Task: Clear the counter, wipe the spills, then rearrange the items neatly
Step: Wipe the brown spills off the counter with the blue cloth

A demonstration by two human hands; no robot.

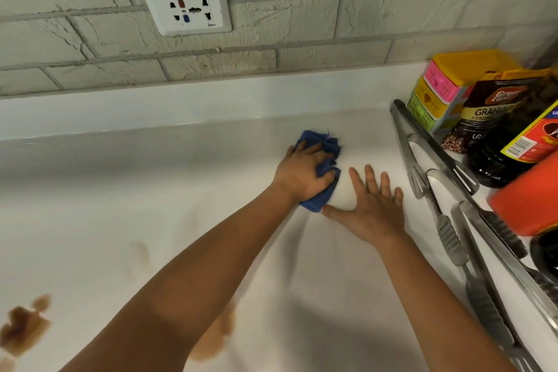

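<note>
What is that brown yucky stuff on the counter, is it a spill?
Yes, it looks spilled. A brown puddle sits at the counter's near left, another brown patch beside the left arm. The left hand grips the blue cloth farther back, away from both.

Cloth [320,169] under left hand [305,174]; right hand [373,208] beside it; tongs [434,178] right; spill [22,328] near-left.

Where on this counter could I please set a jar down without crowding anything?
Bare counter lies left of the left hand gripping the blue cloth, below the wall socket. Brown spills stain the near-left corner. The right edge is crowded with tongs and coffee containers.
</note>
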